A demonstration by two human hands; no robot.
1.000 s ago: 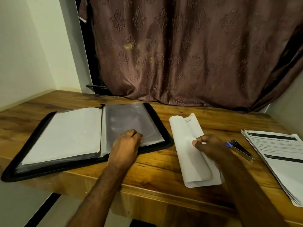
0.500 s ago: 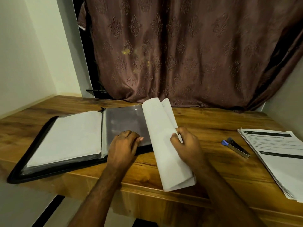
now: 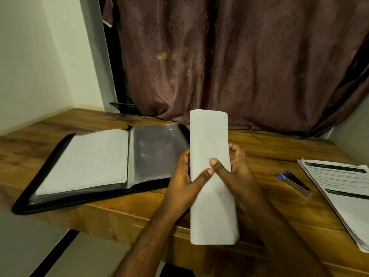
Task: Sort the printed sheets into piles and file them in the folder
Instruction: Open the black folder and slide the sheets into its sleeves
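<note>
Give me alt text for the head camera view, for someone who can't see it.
Both hands, left hand and right hand, hold a folded bundle of white sheets upright above a wooden desk. An open black folder lies to the left; a stapler and a stack of printed sheets lie to the right.

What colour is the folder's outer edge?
Black, on the folder, clearest in the head view.
</note>
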